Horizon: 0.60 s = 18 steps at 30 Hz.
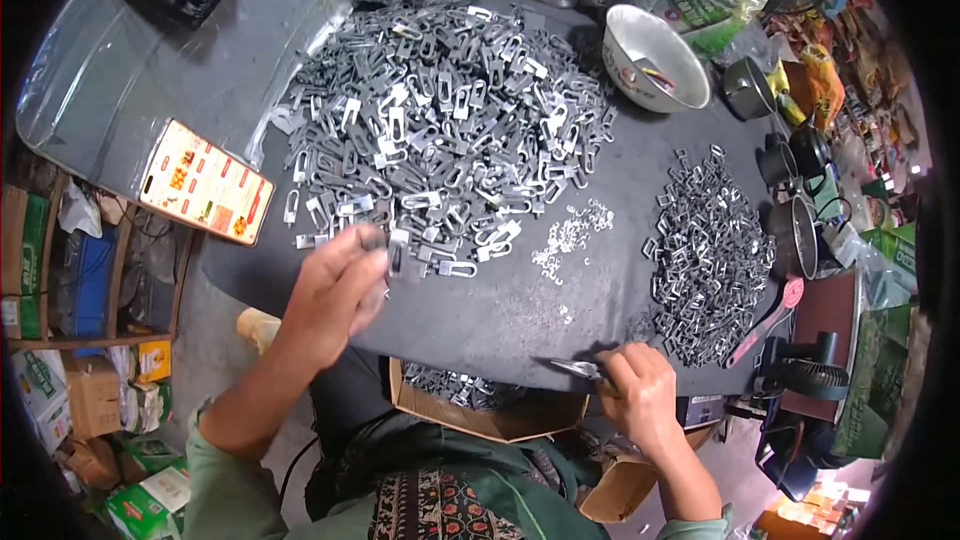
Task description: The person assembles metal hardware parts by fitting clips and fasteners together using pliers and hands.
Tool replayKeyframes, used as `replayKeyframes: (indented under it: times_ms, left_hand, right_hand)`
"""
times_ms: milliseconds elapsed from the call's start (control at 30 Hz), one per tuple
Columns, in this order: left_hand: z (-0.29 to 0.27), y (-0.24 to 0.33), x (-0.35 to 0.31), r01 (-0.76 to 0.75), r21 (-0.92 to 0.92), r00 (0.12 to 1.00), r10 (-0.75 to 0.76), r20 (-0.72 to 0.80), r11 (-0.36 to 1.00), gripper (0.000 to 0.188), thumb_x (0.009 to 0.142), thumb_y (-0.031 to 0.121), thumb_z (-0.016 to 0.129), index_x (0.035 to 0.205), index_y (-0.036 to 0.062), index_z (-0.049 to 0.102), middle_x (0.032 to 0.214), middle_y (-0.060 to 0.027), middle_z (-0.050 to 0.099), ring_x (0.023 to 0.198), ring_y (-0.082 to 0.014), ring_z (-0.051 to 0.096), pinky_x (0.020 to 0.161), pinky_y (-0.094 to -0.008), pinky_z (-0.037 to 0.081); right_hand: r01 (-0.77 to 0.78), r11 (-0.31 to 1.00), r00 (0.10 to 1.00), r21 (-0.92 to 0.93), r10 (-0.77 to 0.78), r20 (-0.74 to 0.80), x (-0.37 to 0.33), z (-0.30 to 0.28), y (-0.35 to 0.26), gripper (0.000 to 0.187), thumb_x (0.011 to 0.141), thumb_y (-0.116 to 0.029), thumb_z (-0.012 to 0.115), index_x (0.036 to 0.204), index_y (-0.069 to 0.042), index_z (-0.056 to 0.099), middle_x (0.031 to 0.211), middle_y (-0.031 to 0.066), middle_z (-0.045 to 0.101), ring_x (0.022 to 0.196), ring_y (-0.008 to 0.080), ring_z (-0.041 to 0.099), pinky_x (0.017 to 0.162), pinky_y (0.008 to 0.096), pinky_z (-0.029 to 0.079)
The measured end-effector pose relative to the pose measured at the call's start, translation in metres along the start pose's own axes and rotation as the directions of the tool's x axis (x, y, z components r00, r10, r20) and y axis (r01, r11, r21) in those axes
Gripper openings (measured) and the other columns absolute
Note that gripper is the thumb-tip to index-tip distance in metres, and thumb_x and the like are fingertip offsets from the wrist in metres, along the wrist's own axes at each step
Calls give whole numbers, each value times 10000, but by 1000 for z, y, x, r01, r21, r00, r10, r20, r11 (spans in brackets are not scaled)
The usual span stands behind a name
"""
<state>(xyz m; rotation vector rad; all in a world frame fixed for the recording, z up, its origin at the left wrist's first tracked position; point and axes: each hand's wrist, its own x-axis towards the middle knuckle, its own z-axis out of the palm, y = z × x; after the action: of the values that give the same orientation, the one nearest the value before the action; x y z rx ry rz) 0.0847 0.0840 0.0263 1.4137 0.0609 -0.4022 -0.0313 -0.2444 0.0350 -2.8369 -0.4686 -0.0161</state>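
Observation:
My left hand [340, 285] is closed in a pinch on a small slotted metal clip [398, 252], slightly blurred, at the near edge of a big pile of similar metal clips [440, 110]. My right hand [640, 390] is wrapped round slim pliers [575, 368], whose pointed tip lies toward the left over the table's front edge. Tiny C-shaped silver rings [570, 237] are scattered between the big pile and a smaller heap of dark, square metal loops [710, 260] on the right.
A lit phone [207, 183] lies at the left. A white bowl [690, 75] and metal pots [795, 236] stand along the right, near a pink-handled tool [768, 322] and a small black fan [812, 377]. Below the table's front edge sits a cardboard box [500, 424] holding metal parts.

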Motion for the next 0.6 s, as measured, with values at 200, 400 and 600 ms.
replayKeyframes:
  times_ms: [200, 400, 600]
  left_hand:
    - [16, -28, -36, 319, -346, 929, -217, 301, 882, 85, 953, 71, 492, 1024, 32, 518, 853, -104, 620, 474, -53, 392, 433, -193, 290]
    - [40, -44, -34, 144, -132, 988, -134, 78, 981, 145, 921, 47, 568, 1065, 32, 570, 840, -72, 610, 547, -77, 438, 492, -207, 353]
    - [68, -42, -2, -513, 751, 802, 545, 246, 415, 258, 805, 110, 730, 1042, 46, 652, 911, -126, 573, 659, -294, 605, 566, -384, 492]
  right_hand:
    - [166, 962, 981, -219, -137, 139, 6, -3, 1, 203, 677, -103, 657, 857, -80, 565, 747, 58, 487, 713, 229, 537, 622, 353, 411]
    - [111, 976, 980, -190, -76, 184, 12, -10, -5, 157, 724, -95, 660, 803, -86, 524, 745, 73, 504, 710, 239, 562, 621, 365, 422]
    - [88, 977, 978, -194, -48, 203, 9, -11, -3, 166, 708, -89, 665, 783, -84, 518, 716, 66, 494, 686, 248, 560, 610, 367, 432]
